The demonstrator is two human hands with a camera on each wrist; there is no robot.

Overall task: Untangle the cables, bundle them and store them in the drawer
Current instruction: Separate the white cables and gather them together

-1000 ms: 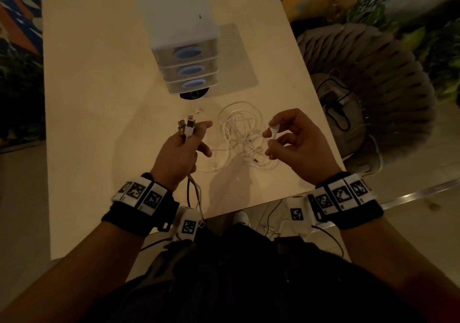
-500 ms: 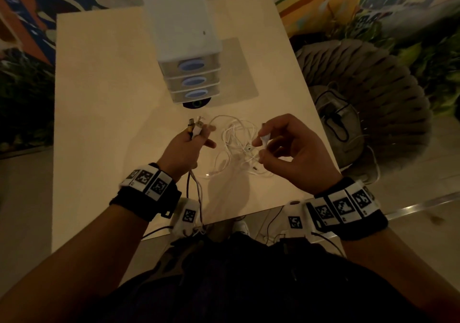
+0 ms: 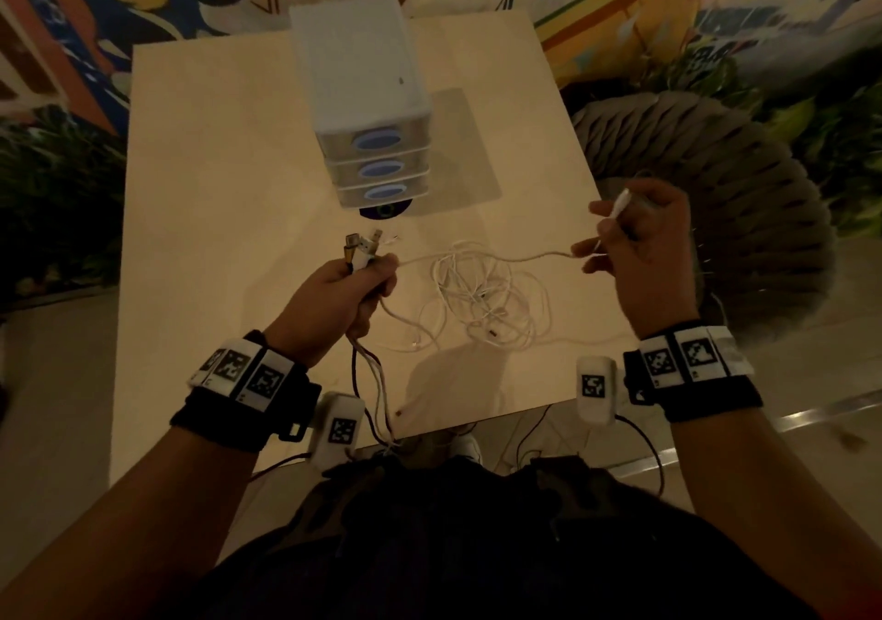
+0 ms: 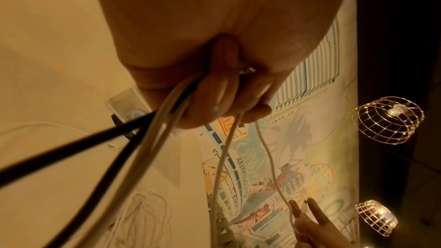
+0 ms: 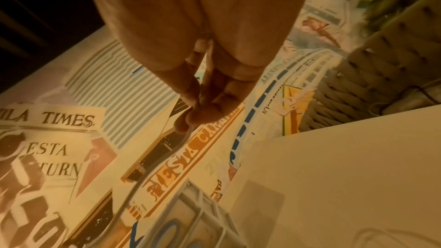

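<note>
Pulled out sideways by the pinching right hand (image 3: 637,256), one white cable (image 3: 539,256) is stretched from the left hand (image 3: 334,294) gripping the plug ends (image 3: 360,249), so the tangled pile (image 3: 482,304) could be knotted tighter.

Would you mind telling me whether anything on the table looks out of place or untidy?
Yes: a loose white cable tangle sprawls on the table between the hands, strands crossing. The drawer unit stands square, all drawers closed. Nothing looks spilled or damaged.
</note>
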